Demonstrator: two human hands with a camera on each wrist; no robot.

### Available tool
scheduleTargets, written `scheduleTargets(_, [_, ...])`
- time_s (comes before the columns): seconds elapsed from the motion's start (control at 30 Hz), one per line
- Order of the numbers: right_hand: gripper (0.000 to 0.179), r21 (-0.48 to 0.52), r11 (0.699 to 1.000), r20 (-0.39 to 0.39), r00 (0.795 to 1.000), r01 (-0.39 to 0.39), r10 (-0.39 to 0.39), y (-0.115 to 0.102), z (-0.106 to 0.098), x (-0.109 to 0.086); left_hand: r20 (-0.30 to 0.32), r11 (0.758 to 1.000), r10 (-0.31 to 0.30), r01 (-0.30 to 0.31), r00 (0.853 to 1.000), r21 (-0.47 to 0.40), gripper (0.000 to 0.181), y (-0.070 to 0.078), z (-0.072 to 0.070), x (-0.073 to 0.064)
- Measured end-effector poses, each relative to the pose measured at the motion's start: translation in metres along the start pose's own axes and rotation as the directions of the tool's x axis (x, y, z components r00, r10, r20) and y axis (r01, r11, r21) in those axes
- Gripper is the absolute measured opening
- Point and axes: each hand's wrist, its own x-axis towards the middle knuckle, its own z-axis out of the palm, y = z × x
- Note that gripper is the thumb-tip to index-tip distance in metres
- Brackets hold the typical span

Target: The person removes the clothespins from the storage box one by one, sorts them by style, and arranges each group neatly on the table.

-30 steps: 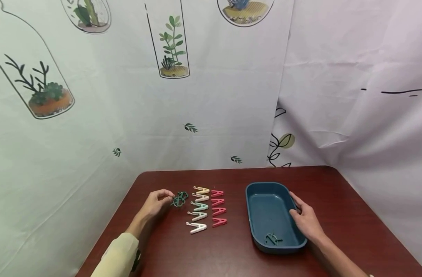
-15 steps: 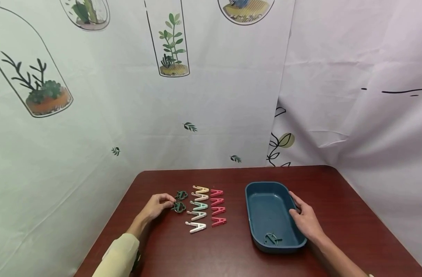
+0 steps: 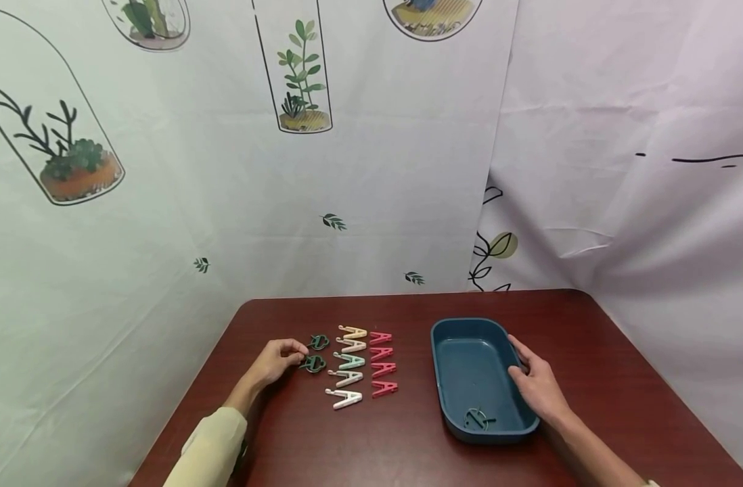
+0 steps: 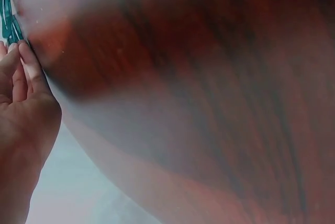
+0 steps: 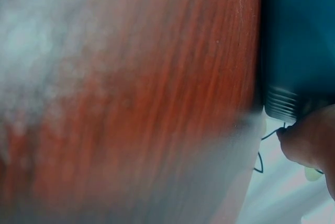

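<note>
My left hand [image 3: 277, 360] is at the left of the table, with thumb and fingertips pinching the near end of a dark green clip [image 3: 313, 364]. Another dark green clip [image 3: 319, 342] lies just beyond it. In the left wrist view, the fingertips meet the end of a green clip [image 4: 14, 31]. With thumb at the rim and fingers along the outer side, my right hand [image 3: 538, 385] grips the right side of a blue tray [image 3: 440, 379]. Inside the tray's near end lie thin dark green pieces [image 3: 480, 419], possibly clips. The right wrist view shows the thumb [image 5: 309, 137] against the tray's ribbed end.
Right of the green clips runs a column of pale clothespins, among them a yellow one [image 3: 352, 332], a mint one [image 3: 349, 360] and a white one [image 3: 344, 398]. Beside it stands a column of red clothespins [image 3: 384, 369]. A printed cloth [image 3: 408, 169] hangs behind the brown table [image 3: 402, 446].
The two green clips, bunched together before, now lie apart, one nearer and one farther. My left hand has shifted slightly with them. The right hand and tray stay put.
</note>
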Motion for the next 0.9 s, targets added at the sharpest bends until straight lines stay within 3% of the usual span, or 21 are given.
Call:
scheduleTargets(0.27, [0.063, 0.006, 1.000, 0.003, 1.000, -0.001, 0.001, -0.0001, 0.0001, -0.0001, -0.034, 0.988, -0.007, 0.012, 0.999, 0.151, 0.015, 0.0016, 0.0008, 0.0007])
scheduleTargets(0.9, [0.064, 0.009, 1.000, 0.006, 1.000, -0.009, 0.009, -0.0005, -0.0008, -0.0006, -0.081, 0.969, -0.020, 0.040, 0.996, 0.245, 0.021, 0.0066, 0.0058, -0.0005])
